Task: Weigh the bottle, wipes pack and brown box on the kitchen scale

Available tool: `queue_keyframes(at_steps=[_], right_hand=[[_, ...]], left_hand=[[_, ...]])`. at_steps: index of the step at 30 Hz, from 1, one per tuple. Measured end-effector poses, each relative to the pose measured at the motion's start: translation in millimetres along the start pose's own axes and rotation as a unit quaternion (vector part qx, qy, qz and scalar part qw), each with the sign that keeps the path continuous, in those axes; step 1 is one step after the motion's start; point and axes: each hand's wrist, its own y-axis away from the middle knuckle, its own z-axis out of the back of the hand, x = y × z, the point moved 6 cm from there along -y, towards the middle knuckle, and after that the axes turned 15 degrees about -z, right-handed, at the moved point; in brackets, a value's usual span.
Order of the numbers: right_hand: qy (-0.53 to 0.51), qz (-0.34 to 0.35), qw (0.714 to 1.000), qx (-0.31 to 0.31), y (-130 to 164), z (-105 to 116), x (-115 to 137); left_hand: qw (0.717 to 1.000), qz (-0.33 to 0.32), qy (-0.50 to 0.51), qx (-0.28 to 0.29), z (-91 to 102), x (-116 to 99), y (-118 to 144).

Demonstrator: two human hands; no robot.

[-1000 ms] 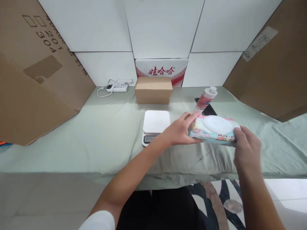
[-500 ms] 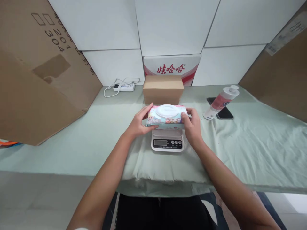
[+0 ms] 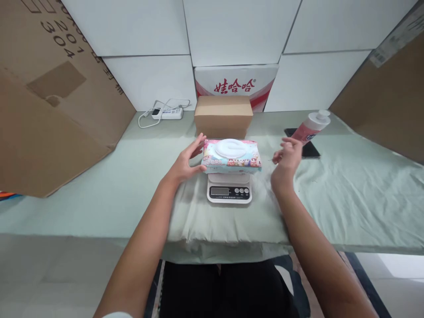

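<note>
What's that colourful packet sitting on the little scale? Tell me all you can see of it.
The packet looks like a soft plastic pack of wet wipes, pink and pale blue, with small cartoon pictures along its front edge and a white oval flip lid, shut, on top. It lies flat, lid up, on the white kitchen scale, overhanging it at both ends. The left hand is open at its left end, fingertips at or just off the edge; the right hand is open and clear of it. A brown cardboard box stands behind.
</note>
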Motion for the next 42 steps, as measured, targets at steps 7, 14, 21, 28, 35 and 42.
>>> queue_keyframes(at_steps=[7, 14, 21, 28, 35, 42], right_hand=[[0.046, 0.078, 0.996, 0.009, -4, 5, 18], [0.092, 0.129, 0.965, 0.209, 7, -17, 21], [0.114, 0.116, 0.945, 0.284, 2, -22, 9], [0.108, 0.118, 0.934, 0.32, 1, -28, 1], [0.054, 0.082, 0.934, 0.343, 2, -37, -8], [0.011, 0.048, 0.932, 0.359, 9, -43, -5]], left_hand=[[0.999, 0.021, 0.017, -0.034, 10.2, 9, 5], [1.0, 0.021, 0.018, 0.008, -8.9, 6, 5], [0.999, 0.029, -0.022, 0.009, -11.6, 5, 6], [0.999, 0.036, -0.009, -0.003, -11.8, 8, 6], [0.999, 0.038, 0.026, -0.015, -12.8, 18, 7], [0.997, 0.042, 0.061, -0.04, -16.5, 22, 6]])
